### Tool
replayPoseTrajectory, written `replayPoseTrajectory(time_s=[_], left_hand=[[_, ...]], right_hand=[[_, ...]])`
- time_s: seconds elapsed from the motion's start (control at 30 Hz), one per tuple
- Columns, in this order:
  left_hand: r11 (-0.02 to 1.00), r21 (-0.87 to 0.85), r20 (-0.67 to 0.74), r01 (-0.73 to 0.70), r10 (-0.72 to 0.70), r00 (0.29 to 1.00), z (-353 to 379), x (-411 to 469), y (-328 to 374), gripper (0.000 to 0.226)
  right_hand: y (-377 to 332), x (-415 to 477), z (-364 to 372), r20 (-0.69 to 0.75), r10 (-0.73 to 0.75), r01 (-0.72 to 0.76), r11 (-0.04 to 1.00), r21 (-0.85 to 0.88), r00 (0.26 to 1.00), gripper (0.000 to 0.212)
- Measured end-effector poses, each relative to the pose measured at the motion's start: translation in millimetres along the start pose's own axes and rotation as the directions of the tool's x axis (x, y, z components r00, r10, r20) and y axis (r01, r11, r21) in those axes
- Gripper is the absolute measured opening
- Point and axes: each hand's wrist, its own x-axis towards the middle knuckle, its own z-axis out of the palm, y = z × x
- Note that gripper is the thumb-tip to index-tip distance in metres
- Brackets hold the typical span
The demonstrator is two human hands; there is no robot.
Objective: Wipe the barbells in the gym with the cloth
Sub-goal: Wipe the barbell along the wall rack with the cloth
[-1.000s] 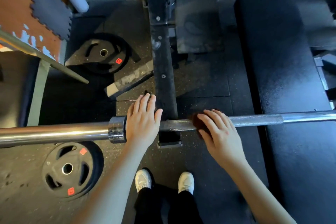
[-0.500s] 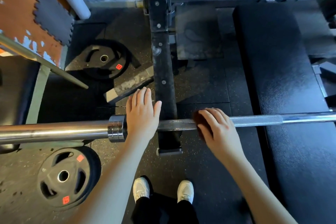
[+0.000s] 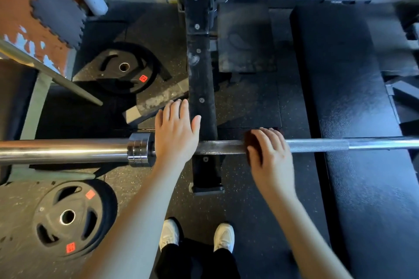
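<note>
The cloth point(image 3: 251, 144) is clamped onto the barbell point(image 3: 317, 145), laid crosswise, by the curled right hand point(image 3: 269, 156); the left hand point(image 3: 174, 135) is rested flat on it, fingers straight.

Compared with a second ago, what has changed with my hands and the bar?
Almost nothing. The right hand, gripping the cloth over the barbell, has edged at most slightly right along the shaft. The left hand stays flat on the bar beside the collar. Nothing was picked up or let go. The near weight plate and far weight plate lie as before; only the view shifted.
</note>
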Motion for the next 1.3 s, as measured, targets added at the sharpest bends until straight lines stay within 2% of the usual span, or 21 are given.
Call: replayPoseTrajectory(time_s=[0.07,0.13,0.2,0.27,0.37,0.47,0.53,0.6,0.67,0.7,0.77,0.83,0.93,0.97,1.03,1.1,1.13,1.17,1.23,1.3], left_hand=[[1.000,-0.011,-0.012,0.009,-0.009,1.000,-0.5,4.5,0.6,0.061],[0.999,-0.027,-0.008,0.017,-0.017,1.000,-1.0,13.4,2.0,0.062],[0.999,-0.040,-0.006,0.034,-0.034,0.999,-3.7,20.6,3.4,0.066],[0.997,-0.050,0.005,0.058,-0.057,0.998,-5.9,20.6,2.1,0.071],[0.999,-0.024,0.037,0.048,-0.047,0.998,-3.2,14.7,-4.4,0.069],[0.999,-0.012,0.009,0.036,-0.036,0.999,-3.8,23.5,-5.8,0.071],[0.999,-0.021,0.001,0.036,-0.036,0.999,-3.2,30.9,-3.5,0.075],[0.998,-0.034,-0.002,0.048,-0.048,0.999,-3.9,35.7,-2.3,0.074],[0.997,-0.040,-0.003,0.067,-0.067,0.998,-4.2,38.1,-2.5,0.068],[0.996,-0.045,-0.003,0.072,-0.072,0.997,-4.1,39.4,-2.2,0.065],[0.995,-0.061,-0.004,0.082,-0.083,0.997,-3.6,42.3,-1.7,0.064],[0.995,-0.063,-0.015,0.082,-0.083,0.996,-3.5,42.2,-2.0,0.065],[0.996,-0.058,-0.021,0.071,-0.072,0.997,-4.0,39.2,-2.2,0.069],[0.995,-0.063,-0.011,0.074,-0.075,0.997,-4.4,38.0,-2.0,0.069],[0.994,-0.067,-0.013,0.084,-0.085,0.996,-6.0,35.4,-2.2,0.068],[0.994,-0.074,-0.012,0.084,-0.085,0.996,-6.8,33.9,-1.9,0.068],[0.994,-0.079,-0.005,0.079,-0.079,0.997,-6.9,33.5,-2.0,0.068],[0.994,-0.084,-0.004,0.072,-0.073,0.997,-6.6,33.6,-2.3,0.069],[0.994,-0.088,-0.016,0.068,-0.070,0.997,-6.6,34.4,-3.4,0.069],[0.994,-0.083,-0.021,0.066,-0.068,0.997,-6.6,35.0,-3.6,0.069]], right_hand=[[-30.5,-1.0,13.0,-0.001,-0.019,0.019,0.999,0.027,1.000,0.036],[-46.7,-0.2,19.6,0.075,-0.193,0.189,0.981,0.048,0.978,0.034],[-35.7,10.0,10.9,0.149,-0.287,0.283,0.958,0.047,0.946,0.040],[-10.4,17.9,-1.0,0.140,-0.244,0.245,0.969,0.007,0.960,0.039],[15.3,21.2,-9.1,0.049,-0.093,0.096,0.994,-0.057,0.994,0.043],[-9.7,25.2,7.5,-0.026,0.017,-0.018,0.999,-0.048,1.000,0.036],[-35.4,30.6,20.2,0.025,-0.051,0.051,0.999,0.007,0.998,0.030],[-47.5,33.6,25.4,0.117,-0.195,0.190,0.980,0.055,0.974,0.034],[-37.0,43.4,18.7,0.158,-0.294,0.293,0.956,0.025,0.943,0.038],[-26.8,46.2,13.3,0.165,-0.296,0.301,0.954,-0.002,0.941,0.041],[-1.9,44.5,4.5,0.123,-0.231,0.241,0.967,-0.078,0.965,0.043],[9.3,35.0,0.2,0.038,-0.117,0.121,0.984,-0.129,0.992,0.042],[-20.3,30.6,17.1,-0.033,0.027,-0.030,0.996,-0.088,0.999,0.036],[-36.2,31.9,23.1,-0.012,0.017,-0.017,0.998,-0.057,1.000,0.033],[-57.3,29.7,29.7,0.082,-0.122,0.124,0.992,-0.015,0.989,0.035],[-50.7,33.7,20.8,0.157,-0.235,0.237,0.971,0.006,0.959,0.041],[-39.8,36.2,14.3,0.152,-0.241,0.245,0.970,-0.004,0.958,0.042],[-27.0,37.4,7.9,0.125,-0.203,0.208,0.978,-0.027,0.971,0.042],[-3.4,37.4,-2.5,0.043,-0.030,0.033,0.996,-0.079,0.999,0.047],[4.3,37.5,-2.3,-0.011,0.143,-0.143,0.983,-0.113,0.990,0.049]])
